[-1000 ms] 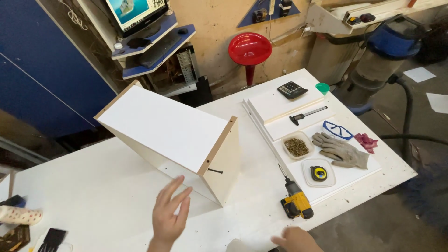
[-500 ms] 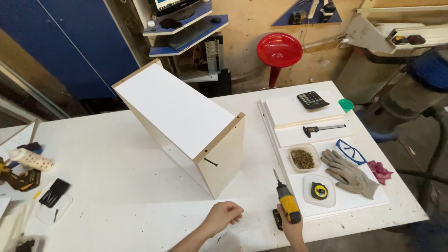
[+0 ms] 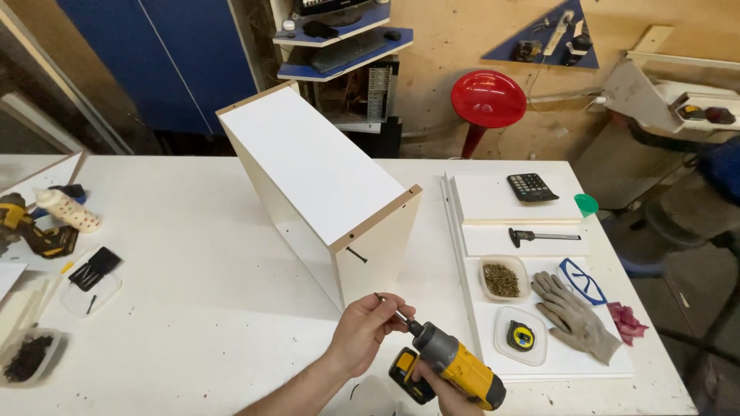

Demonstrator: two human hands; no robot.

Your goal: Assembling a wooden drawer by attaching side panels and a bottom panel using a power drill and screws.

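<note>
Right hand (image 3: 441, 383) wraps the grip of the yellow cordless driver (image 3: 451, 368), heavy and rigid, best held there, while left hand (image 3: 364, 330) pinches a small slippery screw (image 3: 388, 305) at the bit, just before the white cabinet box (image 3: 327, 192).

White worktable (image 3: 193, 308), plywood wall (image 3: 462, 38), blue cabinet doors (image 3: 185, 54), red stool (image 3: 487, 100), blue wall shelves (image 3: 343, 50)
</note>
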